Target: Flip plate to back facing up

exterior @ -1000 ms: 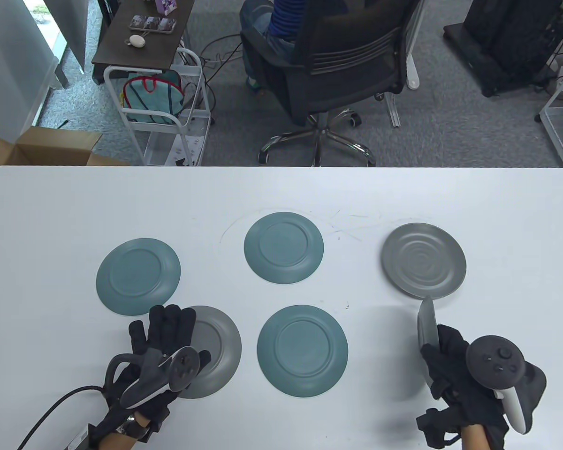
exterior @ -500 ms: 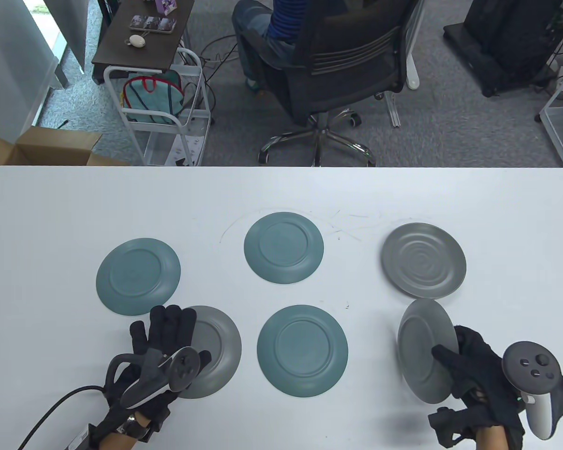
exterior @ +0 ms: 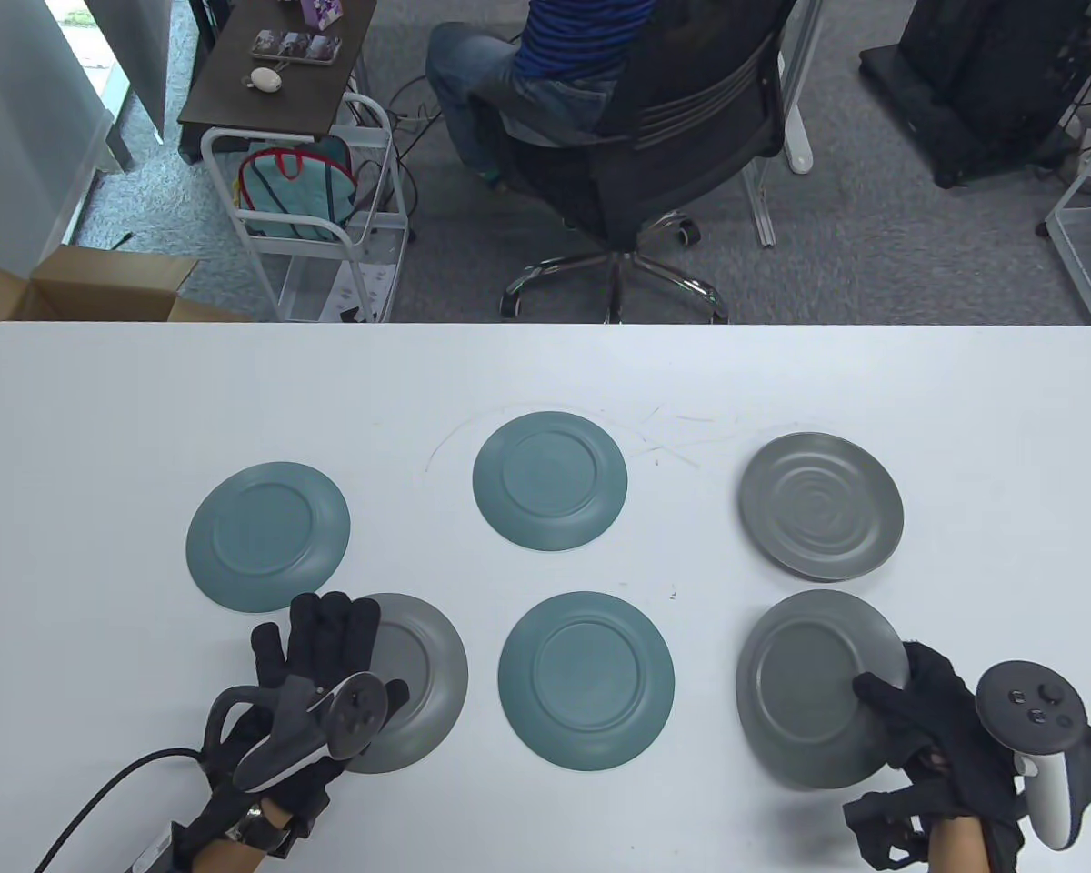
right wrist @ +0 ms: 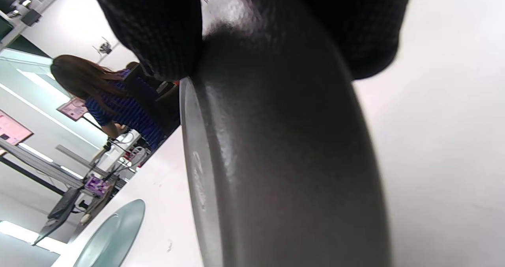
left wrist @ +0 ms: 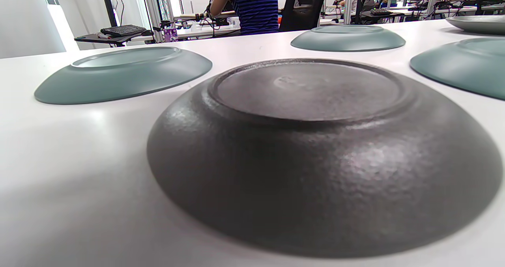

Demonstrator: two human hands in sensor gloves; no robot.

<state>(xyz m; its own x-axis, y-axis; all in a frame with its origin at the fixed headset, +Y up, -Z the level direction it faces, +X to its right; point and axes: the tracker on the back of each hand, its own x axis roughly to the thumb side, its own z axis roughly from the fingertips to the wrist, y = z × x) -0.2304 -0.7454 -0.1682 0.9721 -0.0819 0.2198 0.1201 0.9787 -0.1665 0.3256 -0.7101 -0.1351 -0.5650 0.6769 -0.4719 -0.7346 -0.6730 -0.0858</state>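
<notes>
Since a moment ago the grey plate [exterior: 805,687] in the right hand [exterior: 941,737] has swung from edge-on to nearly flat, its foot ring now facing up at the table's near right. It looks slightly blurred, so I can't say whether it has fully settled on the white table [exterior: 545,382]. The hand grips its near right rim, a thumb [exterior: 877,689] lying over the back and the other fingers [right wrist: 363,30] wrapped beneath; the right wrist view shows the rim pinched between dark glove fabric.

Three teal plates lie back up: one at far centre [exterior: 550,480], one at the left [exterior: 267,536], one at near centre [exterior: 586,680]. A second grey plate [exterior: 821,506] sits face up at the far right, its ripple rings showing, just beyond the held one.

At the near left, another grey plate [exterior: 414,682] rests back up, and the left hand [exterior: 305,691] lies spread flat across its left edge, fingers extended, gripping nothing. The left wrist view shows that plate's dark underside [left wrist: 315,148] up close.
</notes>
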